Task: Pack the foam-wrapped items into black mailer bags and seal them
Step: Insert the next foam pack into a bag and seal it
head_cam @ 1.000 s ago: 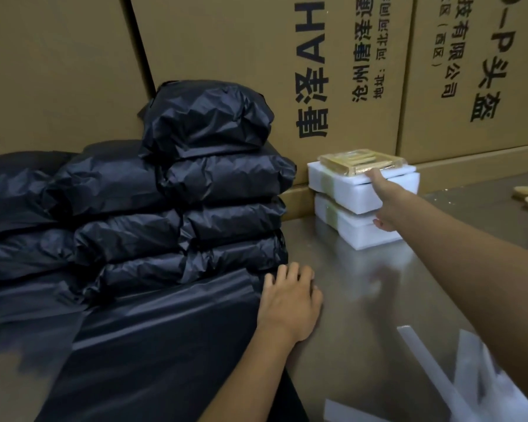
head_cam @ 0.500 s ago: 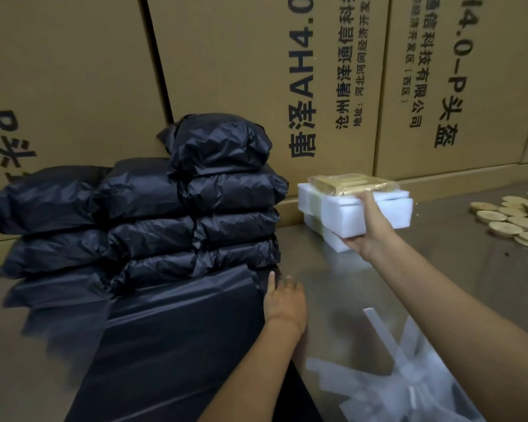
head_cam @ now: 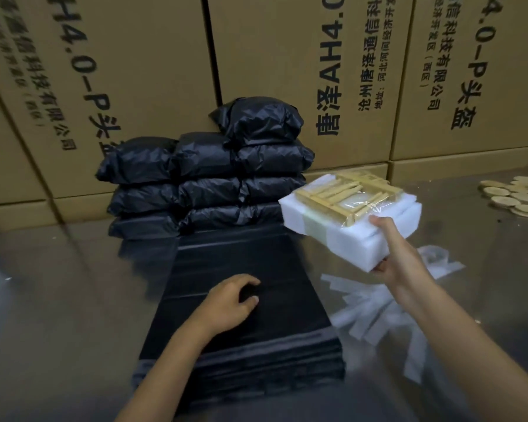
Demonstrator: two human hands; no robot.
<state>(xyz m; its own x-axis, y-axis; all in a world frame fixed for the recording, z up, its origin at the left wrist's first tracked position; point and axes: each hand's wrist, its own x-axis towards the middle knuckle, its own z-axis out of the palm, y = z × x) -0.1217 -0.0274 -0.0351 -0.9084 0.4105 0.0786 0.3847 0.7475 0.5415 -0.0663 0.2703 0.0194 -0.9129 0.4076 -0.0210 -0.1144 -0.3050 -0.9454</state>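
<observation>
My right hand (head_cam: 400, 257) grips a white foam-wrapped item (head_cam: 342, 236) by its near right corner and holds it tilted above the table. A clear-wrapped pack of wooden pieces (head_cam: 345, 193) lies on top of the foam, under my thumb. My left hand (head_cam: 226, 303) rests on the stack of flat black mailer bags (head_cam: 244, 339) in front of me, with thumb and fingers curled and pinching the top bag's film. Filled, sealed black bags (head_cam: 208, 178) are piled behind the flat stack.
Large printed cardboard boxes (head_cam: 287, 56) wall off the back of the shiny metal table (head_cam: 58, 300). Several round wooden discs (head_cam: 518, 196) lie at the far right. White peeled strips (head_cam: 375, 318) are scattered to the right of the flat bags.
My right hand lifted the foam-wrapped item off the pile by the boxes and brought it nearer. My left hand moved from the bags' edge onto the stack and curled its fingers.
</observation>
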